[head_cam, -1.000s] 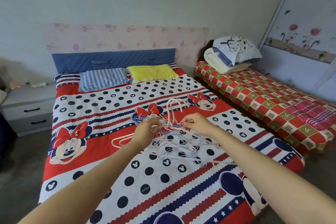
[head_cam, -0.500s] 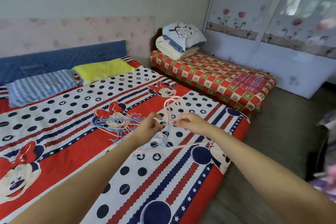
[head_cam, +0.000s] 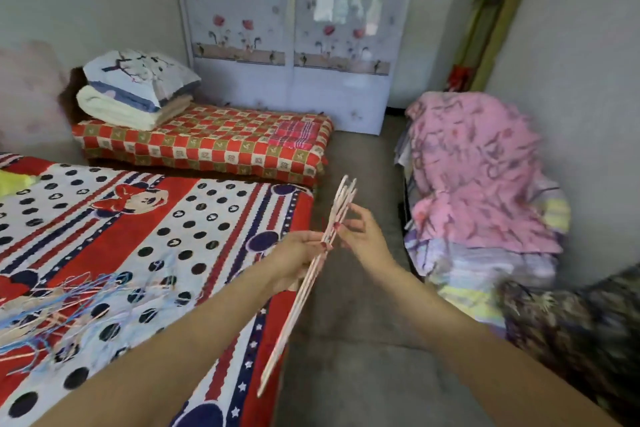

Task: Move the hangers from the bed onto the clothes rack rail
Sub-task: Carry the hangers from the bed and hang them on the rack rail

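Observation:
A flat bunch of pale pink hangers (head_cam: 298,302) is held edge-on in the air beside the bed's right edge. My left hand (head_cam: 294,255) grips the bunch at its neck, and my right hand (head_cam: 360,236) pinches it just above, near the hooks. More hangers (head_cam: 52,308), blue and pink, lie in a loose tangle on the Minnie Mouse bedspread (head_cam: 166,253) at the lower left. No clothes rack rail shows in the head view.
A second low bed (head_cam: 214,146) with a red checked cover and stacked pillows (head_cam: 135,87) lies behind. A white flowered wardrobe (head_cam: 291,45) stands at the back. A pile under pink cloth (head_cam: 478,177) sits at right, with grey floor (head_cam: 346,322) between.
The view has swung right, away from the headboard. Both hands have lifted a bunch of pink hangers off the bed and carried it past the bed's right edge.

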